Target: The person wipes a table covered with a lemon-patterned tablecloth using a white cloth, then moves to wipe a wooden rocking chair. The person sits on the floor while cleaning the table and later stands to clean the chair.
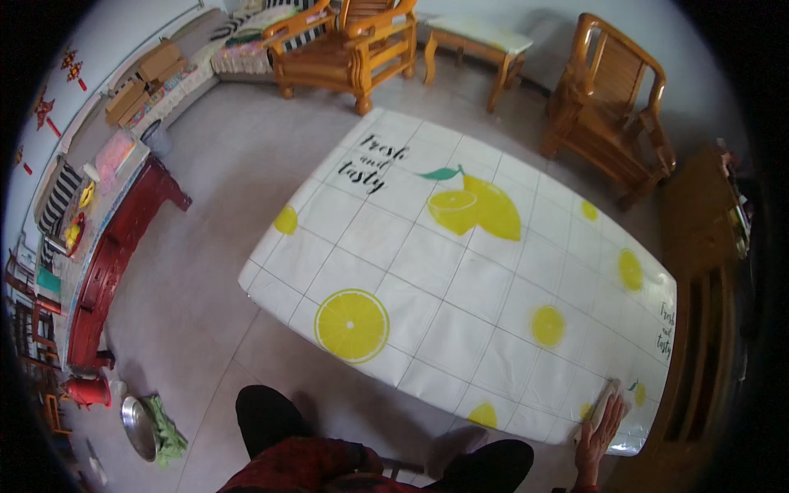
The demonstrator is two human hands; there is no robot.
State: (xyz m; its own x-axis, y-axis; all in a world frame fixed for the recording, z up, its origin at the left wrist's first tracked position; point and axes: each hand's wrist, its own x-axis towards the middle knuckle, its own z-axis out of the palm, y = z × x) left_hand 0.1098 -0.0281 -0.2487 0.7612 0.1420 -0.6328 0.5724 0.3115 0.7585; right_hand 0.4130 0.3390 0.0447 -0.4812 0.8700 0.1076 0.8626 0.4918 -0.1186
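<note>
My right hand [601,428] lies flat over a pale cloth [606,399] at the near right corner of the table. It presses the cloth against the white plastic tablecloth [481,296], whose print shows grid lines, lemons and lettering. Part of the cloth is hidden under my palm and fingers. No clear view of my left hand exists; only a red and dark garment [290,462] shows at the bottom edge. Right by my hand is a small printed lemon with a green leaf.
Wooden armchairs [348,52] [616,105] and a small side table [478,37] stand beyond the table. A wooden cabinet-like piece [690,259] borders the right end. On the floor at left are a metal basin [138,428], a green cloth [163,431] and a red bucket [89,391], near a red table [117,265].
</note>
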